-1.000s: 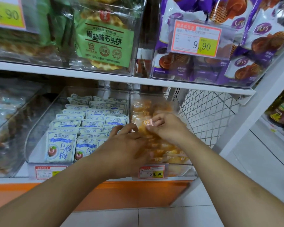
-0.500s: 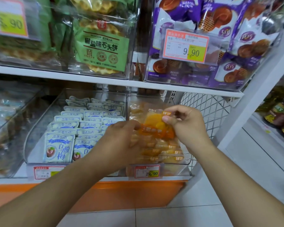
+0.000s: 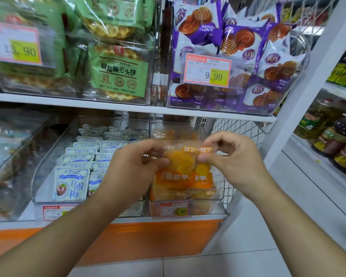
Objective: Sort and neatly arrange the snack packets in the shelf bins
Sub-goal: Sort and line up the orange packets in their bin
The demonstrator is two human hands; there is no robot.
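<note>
Both hands pinch one orange snack packet (image 3: 185, 161) by its upper side edges: left hand (image 3: 135, 166) on its left edge with thumb and curled fingers, right hand (image 3: 231, 158) on its right edge, same grip. I see the packet held upright, just above the near end of the clear bin (image 3: 218, 194) on the lower shelf, right side. That bin holds more orange packets stacked behind and under it; I can't count them, they overlap and blur. One price tag (image 3: 173, 209) on the bin front reads 29.90. Next bin to the left (image 3: 48, 166) holds white-and-blue packets (image 3: 71, 183) standing in rows, about three columns across, well over a dozen, exact count unclear. Third clear bin at far left (image 3: 12, 166), contents blurred. Upper shelf (image 3: 128, 108): two bins with price tags in view, green waffle packets (image 3: 118, 72) on the left, purple-and-white packets (image 3: 238, 56) on the right, tag 9.90 (image 3: 208, 69). White wire mesh panel (image 3: 240, 128) closes the right end of the lower shelf. Dark bottles (image 3: 336, 140) on another rack at far right, at least three.
</note>
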